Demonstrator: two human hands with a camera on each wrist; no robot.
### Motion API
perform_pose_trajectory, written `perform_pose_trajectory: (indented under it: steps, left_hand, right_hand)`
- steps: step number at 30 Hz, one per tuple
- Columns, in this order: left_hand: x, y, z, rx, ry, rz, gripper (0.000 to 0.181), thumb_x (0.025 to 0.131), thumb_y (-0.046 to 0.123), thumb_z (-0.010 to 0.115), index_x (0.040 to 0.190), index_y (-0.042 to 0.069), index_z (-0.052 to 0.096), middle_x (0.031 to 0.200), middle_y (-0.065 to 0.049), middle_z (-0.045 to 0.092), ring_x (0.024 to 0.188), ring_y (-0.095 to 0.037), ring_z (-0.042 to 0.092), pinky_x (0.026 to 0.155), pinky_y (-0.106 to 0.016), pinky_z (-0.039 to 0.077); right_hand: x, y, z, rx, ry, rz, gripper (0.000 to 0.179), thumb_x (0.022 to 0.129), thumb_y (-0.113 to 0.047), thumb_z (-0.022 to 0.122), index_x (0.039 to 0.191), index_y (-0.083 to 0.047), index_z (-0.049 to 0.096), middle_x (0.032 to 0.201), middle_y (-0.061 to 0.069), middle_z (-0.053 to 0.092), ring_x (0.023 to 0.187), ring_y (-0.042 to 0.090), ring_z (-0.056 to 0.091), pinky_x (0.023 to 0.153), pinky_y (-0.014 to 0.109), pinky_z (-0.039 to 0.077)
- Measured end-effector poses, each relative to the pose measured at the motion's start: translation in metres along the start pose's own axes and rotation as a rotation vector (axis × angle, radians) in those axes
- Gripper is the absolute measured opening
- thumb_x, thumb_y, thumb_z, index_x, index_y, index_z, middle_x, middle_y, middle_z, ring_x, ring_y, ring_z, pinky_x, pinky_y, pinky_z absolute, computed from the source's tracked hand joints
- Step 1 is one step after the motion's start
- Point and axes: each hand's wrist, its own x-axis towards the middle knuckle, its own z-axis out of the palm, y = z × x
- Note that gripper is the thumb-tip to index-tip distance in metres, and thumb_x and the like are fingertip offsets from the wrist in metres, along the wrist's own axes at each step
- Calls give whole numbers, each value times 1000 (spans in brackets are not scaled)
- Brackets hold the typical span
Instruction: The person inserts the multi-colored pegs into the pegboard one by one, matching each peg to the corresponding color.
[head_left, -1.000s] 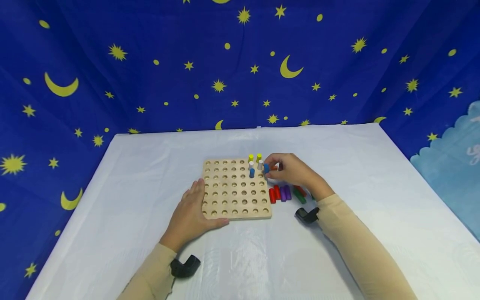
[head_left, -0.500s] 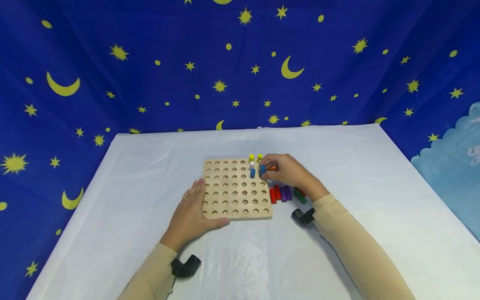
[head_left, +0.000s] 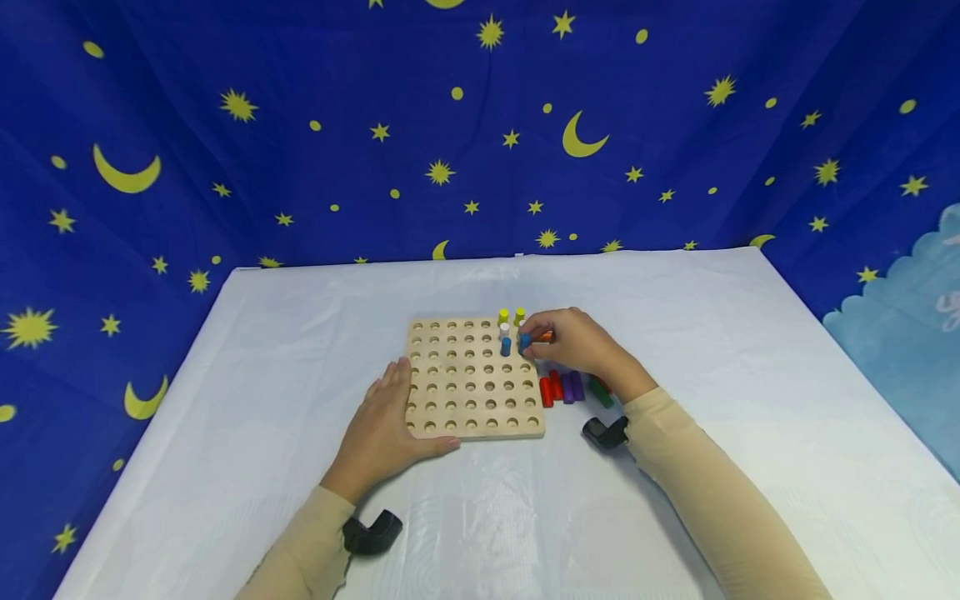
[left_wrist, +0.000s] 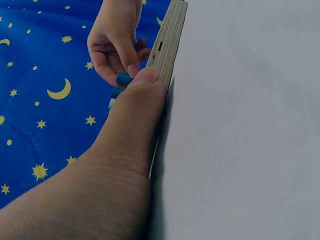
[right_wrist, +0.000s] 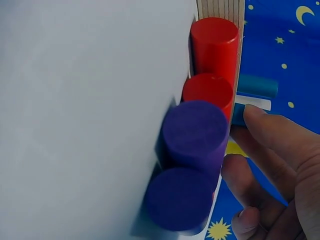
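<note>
A square wooden pegboard (head_left: 460,404) with rows of round holes lies on the table. My left hand (head_left: 378,429) rests against it, fingers straight along its left edge and thumb along its front edge. With thumb and fingertips, my right hand (head_left: 573,340) pinches a blue peg (head_left: 524,343) upright at the board's right column; the fingers hide its lower end. Beside it stand another blue peg (head_left: 506,347) and a white peg (head_left: 504,331). Behind these are two yellow pegs, one left (head_left: 503,317) and one right (head_left: 520,315). A second white peg is mostly hidden.
Right of the board lie two red pegs (head_left: 547,392), two purple pegs (right_wrist: 195,130) and a green peg (head_left: 601,392). Something orange (head_left: 546,337) shows beneath my right hand. A white cloth (head_left: 300,333) covers the table, and a blue starry curtain (head_left: 337,150) hangs behind.
My right hand has moved slightly left with the blue peg, from the board's right edge onto its right column. It has barely moved over the last half second. My left hand stays put.
</note>
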Motion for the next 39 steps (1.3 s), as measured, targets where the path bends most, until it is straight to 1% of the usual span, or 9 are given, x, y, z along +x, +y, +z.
perform_pose_trajectory:
  steps: [6,8,11,17,20,24,29,33,39]
  left_hand:
    - [0,1,0,5,-3,-2,146,59,86,69,157,-4,9,165,-19,15,154,-34,15,127,-49,15]
    - [-1,1,0,4,-6,-5,147,59,87,69,157,-4,9,165,-19,15,154,-34,15,127,-49,15]
    - [-1,1,0,6,-12,-13,147,59,87,68,158,-3,8,166,-19,14,154,-33,14,127,-48,15]
    - [0,0,0,11,-12,-13,147,58,89,67,158,-2,8,166,-18,13,155,-33,14,127,-48,14]
    - [0,0,0,10,-13,-14,147,58,89,67,158,-2,8,166,-18,14,155,-33,14,127,-48,14]
    - [-1,1,0,4,-16,-14,147,58,89,67,158,-2,7,166,-18,14,155,-33,14,127,-48,14]
    - [0,0,1,6,-13,-13,148,58,89,67,158,-2,8,166,-18,14,154,-34,14,127,-48,14]
    - [0,0,1,7,-11,-11,148,58,89,67,158,-2,8,165,-19,14,154,-34,14,127,-48,14]
    - [0,-1,1,9,-9,-14,148,57,89,67,158,-1,8,166,-18,13,155,-33,14,127,-48,14]
  right_hand:
    - [-1,-1,-2,-35,5,-9,27,87,-26,77,113,-22,73,106,-4,75,87,13,66,78,33,56]
    - [-3,-1,-5,-39,6,-21,27,87,-26,77,114,-23,73,106,-4,75,82,13,64,74,31,55]
    - [-6,3,-11,-35,9,-34,27,88,-25,77,114,-22,73,105,-5,75,81,14,62,73,30,54]
    - [-9,14,-23,-61,31,23,30,87,-20,78,116,-19,72,105,-4,74,80,18,57,70,30,51]
    - [-7,18,-24,-88,17,34,31,88,-19,76,118,-18,71,108,-3,74,84,19,58,75,32,52]
    - [-3,20,-23,-133,-4,23,30,89,-18,75,119,-17,71,110,-1,74,95,21,62,88,39,54]
    - [3,17,-20,-200,-10,31,31,88,-17,76,118,-16,71,112,0,73,112,23,63,103,47,50]
    - [7,15,-18,-241,-27,53,30,87,-16,76,117,-16,72,113,0,73,115,24,63,105,48,48]
    - [7,14,-16,-257,-69,90,31,88,-15,76,118,-17,72,112,2,73,109,24,63,103,48,50]
